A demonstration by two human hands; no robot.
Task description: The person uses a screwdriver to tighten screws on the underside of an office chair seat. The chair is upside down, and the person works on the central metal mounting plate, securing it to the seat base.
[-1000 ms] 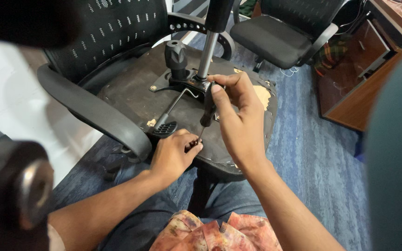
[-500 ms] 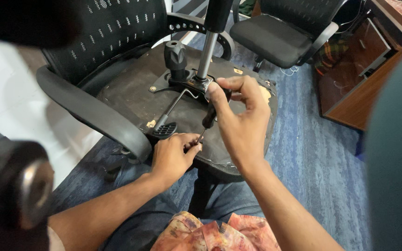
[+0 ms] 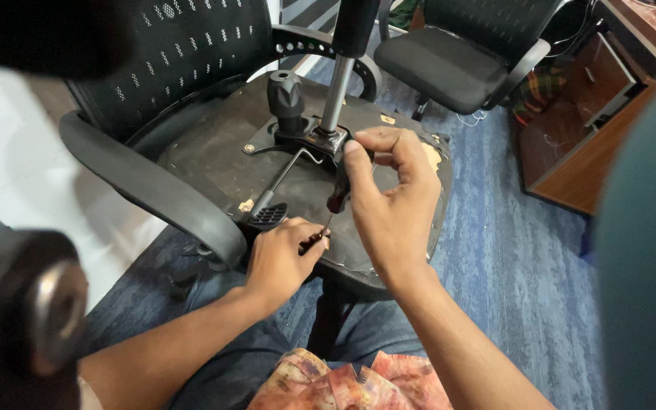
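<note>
An office chair lies overturned in front of me, the underside of its seat (image 3: 222, 163) facing up. My right hand (image 3: 389, 205) is closed around the dark handle of a screwdriver (image 3: 338, 196), whose thin shaft slants down to the seat's near edge. My left hand (image 3: 282, 254) pinches the tip of that shaft against the seat bottom. Just behind the right hand stand the chair's metal gas cylinder (image 3: 337, 91) and its mounting plate (image 3: 298, 140). A lever with a black paddle (image 3: 269, 216) lies beside my left hand.
The black armrest (image 3: 153, 190) curves across the left, with the mesh backrest (image 3: 184, 53) behind it. A caster wheel (image 3: 32, 304) looms at the near left. A second office chair (image 3: 449, 64) and a wooden desk (image 3: 609, 99) stand at the back on blue carpet (image 3: 510, 258).
My right hand has shifted its fingers on the screwdriver handle, turning slightly. The left hand stays at the tip.
</note>
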